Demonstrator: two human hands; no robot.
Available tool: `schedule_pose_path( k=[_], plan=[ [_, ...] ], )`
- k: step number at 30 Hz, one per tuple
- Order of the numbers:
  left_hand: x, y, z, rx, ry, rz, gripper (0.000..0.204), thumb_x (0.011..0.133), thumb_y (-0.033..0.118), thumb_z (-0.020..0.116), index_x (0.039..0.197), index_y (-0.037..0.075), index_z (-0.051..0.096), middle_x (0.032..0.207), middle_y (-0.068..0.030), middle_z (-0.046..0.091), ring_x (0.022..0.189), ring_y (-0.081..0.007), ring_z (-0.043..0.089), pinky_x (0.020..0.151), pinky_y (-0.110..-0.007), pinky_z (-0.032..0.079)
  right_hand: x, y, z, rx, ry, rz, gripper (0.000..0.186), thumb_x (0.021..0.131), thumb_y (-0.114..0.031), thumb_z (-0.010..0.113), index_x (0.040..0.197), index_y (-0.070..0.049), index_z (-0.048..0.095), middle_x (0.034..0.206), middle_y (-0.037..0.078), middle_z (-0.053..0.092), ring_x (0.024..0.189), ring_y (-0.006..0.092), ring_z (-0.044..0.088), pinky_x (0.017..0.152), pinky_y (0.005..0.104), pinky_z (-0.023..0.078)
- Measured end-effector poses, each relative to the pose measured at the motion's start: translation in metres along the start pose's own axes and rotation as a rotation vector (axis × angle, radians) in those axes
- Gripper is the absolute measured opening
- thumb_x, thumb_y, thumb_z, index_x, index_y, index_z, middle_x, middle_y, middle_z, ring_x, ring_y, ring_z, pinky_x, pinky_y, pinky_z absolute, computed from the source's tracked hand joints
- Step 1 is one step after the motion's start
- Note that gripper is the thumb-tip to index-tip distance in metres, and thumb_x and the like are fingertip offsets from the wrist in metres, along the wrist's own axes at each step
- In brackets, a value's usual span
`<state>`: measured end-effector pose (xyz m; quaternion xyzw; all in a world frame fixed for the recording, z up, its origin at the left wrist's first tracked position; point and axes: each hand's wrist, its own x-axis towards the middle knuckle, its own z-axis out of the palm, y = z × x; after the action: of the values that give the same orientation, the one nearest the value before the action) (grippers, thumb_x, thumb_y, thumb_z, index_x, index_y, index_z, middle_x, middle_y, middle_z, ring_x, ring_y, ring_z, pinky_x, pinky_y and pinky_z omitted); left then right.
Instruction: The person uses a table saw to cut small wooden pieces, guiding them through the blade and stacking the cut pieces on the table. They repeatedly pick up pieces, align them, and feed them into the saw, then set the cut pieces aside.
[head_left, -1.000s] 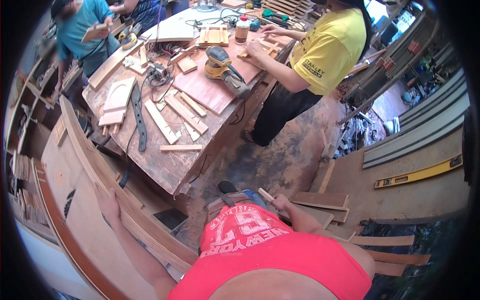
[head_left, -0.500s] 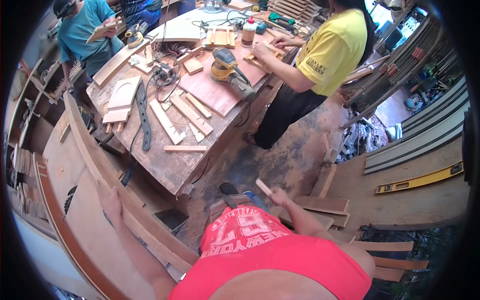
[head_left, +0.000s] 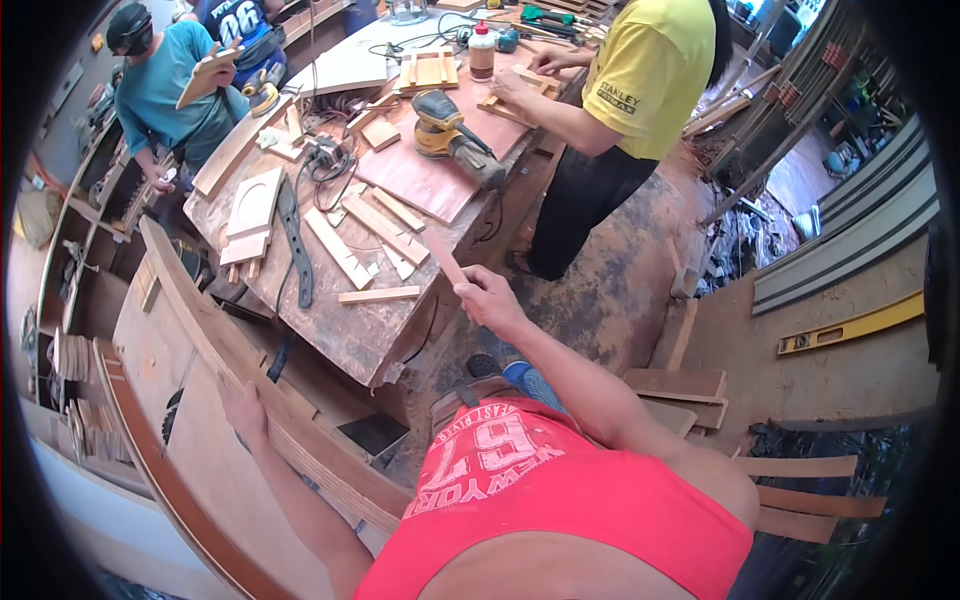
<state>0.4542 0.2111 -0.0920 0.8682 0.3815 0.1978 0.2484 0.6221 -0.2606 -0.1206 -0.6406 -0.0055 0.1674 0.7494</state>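
Observation:
My right hand (head_left: 488, 302) is closed round one end of a small flat wooden strip (head_left: 443, 257), raised in front of the workbench's near corner. On the left, my left hand (head_left: 243, 412) rests against a long wooden rail (head_left: 290, 430), its fingers lying along the wood and partly hard to make out. The rail borders a broad wooden saw table (head_left: 190, 470). A dark toothed saw blade (head_left: 170, 415) stands out of that surface, left of my left hand.
The workbench (head_left: 350, 340) carries cut wood pieces (head_left: 338, 248), a sander (head_left: 445, 130), cables and a glue bottle (head_left: 481, 52). A person in yellow (head_left: 640, 75) handles wood at its right; one in teal (head_left: 180, 90) holds a board at far left. A yellow level (head_left: 850, 325) lies right.
My right hand has risen and moved left toward the workbench with the wooden strip. My left hand stays at the rail. The view has shifted slightly.

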Motion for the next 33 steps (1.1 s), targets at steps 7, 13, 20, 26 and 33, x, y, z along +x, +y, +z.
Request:
schedule_pose_path(
  k=[7,13,20,26,33],
  plan=[
    [0.006,-0.002,0.008,-0.016,0.037,0.058,0.081,0.085,0.016,0.069,0.160,0.000,0.042,0.162,-0.0248,0.046,0.149,-0.0398,0.045,0.125,-0.041,0.034,0.009,-0.001,0.013,0.112,-0.041,0.122,0.025,0.101,-0.021,0.067,0.121,-0.006,0.068,0.080,0.000,0.061,0.062,0.0074,0.056,0.052,0.0255,0.044],
    [0.010,-0.023,0.006,0.080,0.052,0.060,0.081,0.086,0.020,0.070,0.159,0.000,0.042,0.161,-0.0257,0.047,0.148,-0.0391,0.046,0.124,-0.041,0.035,0.022,0.020,0.027,0.162,-0.026,0.011,0.025,0.100,-0.014,0.067,0.123,-0.005,0.068,0.085,0.002,0.065,0.073,0.0115,0.063,0.064,0.0280,0.052],
    [-0.005,0.007,0.001,-0.005,0.021,-0.041,0.081,0.086,0.024,0.072,0.161,0.009,0.044,0.151,-0.0263,0.058,0.138,-0.0416,0.057,0.116,-0.044,0.044,0.032,-0.004,0.015,0.608,-0.274,0.149,0.023,0.104,-0.014,0.067,0.125,-0.004,0.066,0.099,0.004,0.069,0.086,0.0157,0.067,0.075,0.0358,0.058],
    [-0.012,-0.001,0.000,-0.042,0.084,-0.006,0.081,0.086,0.023,0.073,0.160,0.009,0.044,0.151,-0.0267,0.058,0.139,-0.0412,0.056,0.117,-0.044,0.044,0.103,-0.015,0.019,-0.179,0.026,-0.030,0.032,0.099,-0.012,0.073,0.128,0.001,0.071,0.103,0.004,0.074,0.091,0.0118,0.069,0.077,0.0287,0.054],
    [-0.011,0.022,0.000,-0.045,0.058,-0.058,0.080,0.086,0.019,0.074,0.159,0.006,0.045,0.150,-0.0262,0.059,0.139,-0.0402,0.057,0.116,-0.044,0.044,0.235,-0.031,0.013,-1.193,0.246,-0.415,0.041,0.096,-0.031,0.071,0.131,-0.009,0.071,0.109,0.016,0.075,0.098,0.0359,0.073,0.091,0.0458,0.058]
  ],
)
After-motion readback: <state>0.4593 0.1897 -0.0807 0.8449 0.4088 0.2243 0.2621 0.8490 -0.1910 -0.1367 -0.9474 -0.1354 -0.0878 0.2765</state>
